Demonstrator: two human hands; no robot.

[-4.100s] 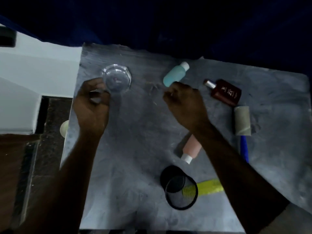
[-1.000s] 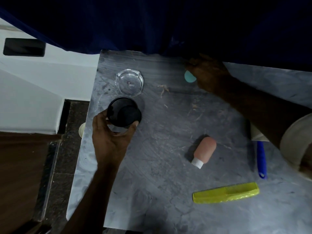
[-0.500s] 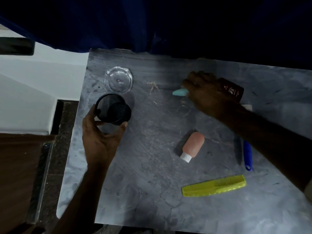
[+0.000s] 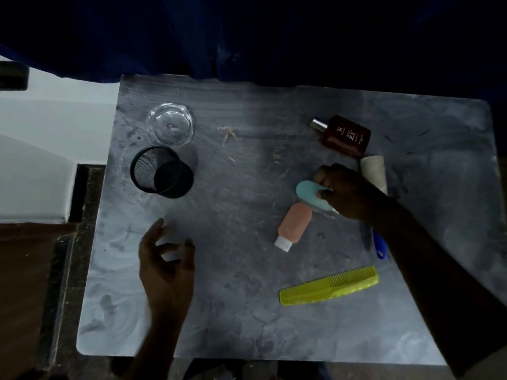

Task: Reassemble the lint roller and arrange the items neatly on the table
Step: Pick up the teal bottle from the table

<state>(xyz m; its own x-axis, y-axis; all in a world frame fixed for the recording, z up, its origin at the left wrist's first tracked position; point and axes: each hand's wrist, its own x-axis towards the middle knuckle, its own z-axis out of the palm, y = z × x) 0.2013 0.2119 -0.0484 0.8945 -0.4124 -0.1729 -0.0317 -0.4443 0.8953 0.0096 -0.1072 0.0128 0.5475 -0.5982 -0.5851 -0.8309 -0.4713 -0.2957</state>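
Right hand point(image 4: 348, 193) has its fingers wrapped over the fat end of the teal bottle point(image 4: 310, 197), low on the table point(image 4: 247, 325). Can't tell if the bottle is fully down or a hair above it. The pink bottle point(image 4: 295, 226) lies just on the near side of that grip, nearly touching. Honestly that's where I'd worry: set the teal one down sloppy and it bumps the pink one, and both look round enough to roll. The lint roller is right behind the hand. Its paper roll point(image 4: 373, 171) pokes out past the knuckles and the blue handle point(image 4: 380, 245) shows under the forearm, but the arm hides the join, so no idea if it's back together. Pull that arm back carelessly and it could drag the roller along. The perfume bottle point(image 4: 345, 135) lies just beyond the grip and the comb point(image 4: 329, 286) well toward the person. Left hand point(image 4: 167, 264) hangs far off to the side, fingers loose and spread, holding nothing.
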